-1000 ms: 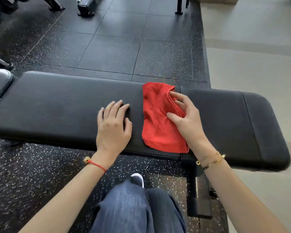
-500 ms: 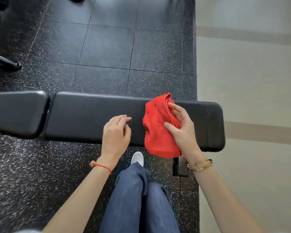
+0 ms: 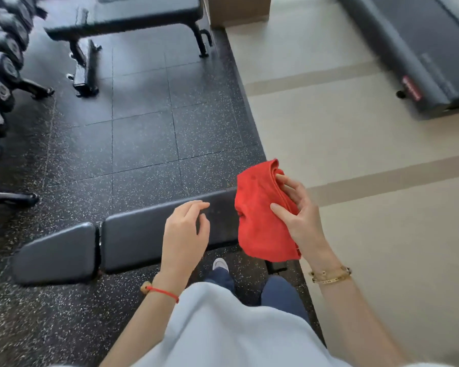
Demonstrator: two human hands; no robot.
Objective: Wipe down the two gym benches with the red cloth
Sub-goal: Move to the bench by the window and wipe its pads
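Right hand (image 3: 301,221) holds red cloth (image 3: 260,215).

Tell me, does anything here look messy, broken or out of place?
Nothing stands out. The right hand holds the red cloth lifted off the near bench; the far bench stands upright, and no spill shows.

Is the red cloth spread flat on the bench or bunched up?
Bunched and lifted: the red cloth hangs in folds from the right hand, clear of the near bench.
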